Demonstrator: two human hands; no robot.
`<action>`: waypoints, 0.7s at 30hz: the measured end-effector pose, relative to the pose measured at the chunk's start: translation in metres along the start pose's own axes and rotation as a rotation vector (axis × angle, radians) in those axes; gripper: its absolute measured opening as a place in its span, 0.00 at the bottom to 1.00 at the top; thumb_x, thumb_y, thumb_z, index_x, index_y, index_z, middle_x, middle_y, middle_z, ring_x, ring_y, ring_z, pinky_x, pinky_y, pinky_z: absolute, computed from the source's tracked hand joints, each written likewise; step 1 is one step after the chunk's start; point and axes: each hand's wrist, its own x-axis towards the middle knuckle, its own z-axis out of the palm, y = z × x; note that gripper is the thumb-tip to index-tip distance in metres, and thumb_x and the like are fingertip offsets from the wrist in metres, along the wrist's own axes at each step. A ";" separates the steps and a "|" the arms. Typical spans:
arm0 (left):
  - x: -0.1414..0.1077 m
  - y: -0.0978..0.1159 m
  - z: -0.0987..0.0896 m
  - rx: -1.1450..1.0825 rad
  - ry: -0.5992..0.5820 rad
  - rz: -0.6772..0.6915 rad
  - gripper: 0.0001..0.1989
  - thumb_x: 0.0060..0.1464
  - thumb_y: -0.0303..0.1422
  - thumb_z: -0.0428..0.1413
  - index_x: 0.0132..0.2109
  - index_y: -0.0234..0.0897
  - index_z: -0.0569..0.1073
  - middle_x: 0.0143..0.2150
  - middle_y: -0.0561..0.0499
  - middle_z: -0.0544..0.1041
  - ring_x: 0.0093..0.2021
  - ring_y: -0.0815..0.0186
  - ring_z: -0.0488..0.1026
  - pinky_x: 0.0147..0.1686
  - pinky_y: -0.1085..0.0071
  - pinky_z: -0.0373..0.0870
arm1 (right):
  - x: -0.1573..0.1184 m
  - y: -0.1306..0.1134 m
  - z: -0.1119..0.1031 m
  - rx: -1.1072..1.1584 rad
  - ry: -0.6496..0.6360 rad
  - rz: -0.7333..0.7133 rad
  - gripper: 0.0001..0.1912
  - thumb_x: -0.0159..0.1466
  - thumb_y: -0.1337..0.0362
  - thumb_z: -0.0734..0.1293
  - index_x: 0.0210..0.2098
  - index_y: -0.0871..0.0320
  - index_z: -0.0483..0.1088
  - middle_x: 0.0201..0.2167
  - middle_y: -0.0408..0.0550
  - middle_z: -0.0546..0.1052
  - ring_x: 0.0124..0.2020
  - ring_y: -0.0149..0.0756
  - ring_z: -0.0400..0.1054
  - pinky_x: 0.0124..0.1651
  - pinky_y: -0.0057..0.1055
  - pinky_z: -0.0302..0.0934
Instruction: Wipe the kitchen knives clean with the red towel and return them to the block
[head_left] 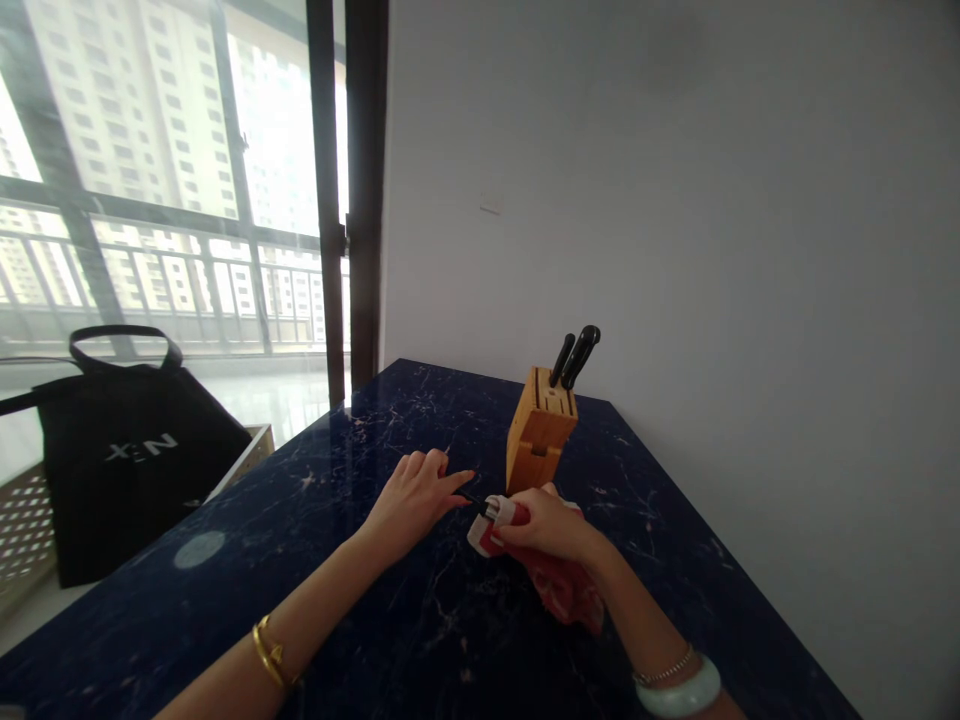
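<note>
My left hand (420,485) is closed around the black handle of a knife (470,496), and most of that handle is hidden by my fingers. Wrapped about the other end of the knife is a red and white cloth (566,590), pinched in my right hand (551,522). Only a small bit of metal shows at the cloth's edge; the blade itself is covered. Just behind my right hand stands a wooden knife block (541,440), with two black-handled knives (576,357) upright in its slots.
The dark blue marbled table (420,620) narrows toward a grey wall (675,220). To the left, a black tote bag (142,450) hangs over a pale crate (26,540) beside the table. A round pale spot (199,550) lies near the left edge. Glass windows are beyond.
</note>
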 end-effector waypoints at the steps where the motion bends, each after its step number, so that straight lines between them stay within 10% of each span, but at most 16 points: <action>1: 0.000 -0.001 0.001 0.031 -0.039 0.022 0.14 0.54 0.42 0.49 0.45 0.48 0.72 0.37 0.50 0.62 0.35 0.64 0.57 0.36 0.67 0.54 | -0.001 0.000 0.000 -0.025 -0.017 -0.014 0.13 0.51 0.52 0.64 0.26 0.55 0.72 0.20 0.41 0.69 0.34 0.36 0.59 0.34 0.27 0.49; 5: 0.001 -0.002 0.006 0.063 -0.142 0.095 0.14 0.54 0.42 0.48 0.30 0.42 0.75 0.35 0.50 0.63 0.36 0.63 0.56 0.35 0.67 0.51 | -0.002 -0.002 -0.004 -0.146 -0.026 -0.067 0.14 0.50 0.51 0.65 0.26 0.55 0.70 0.23 0.41 0.69 0.32 0.35 0.58 0.34 0.28 0.47; 21: -0.002 0.012 0.007 -0.024 -0.171 0.007 0.14 0.56 0.40 0.47 0.30 0.43 0.75 0.36 0.50 0.63 0.37 0.63 0.56 0.38 0.63 0.49 | -0.001 -0.035 0.006 -0.540 0.168 -0.354 0.13 0.60 0.54 0.60 0.31 0.57 0.68 0.30 0.44 0.70 0.35 0.34 0.59 0.39 0.34 0.43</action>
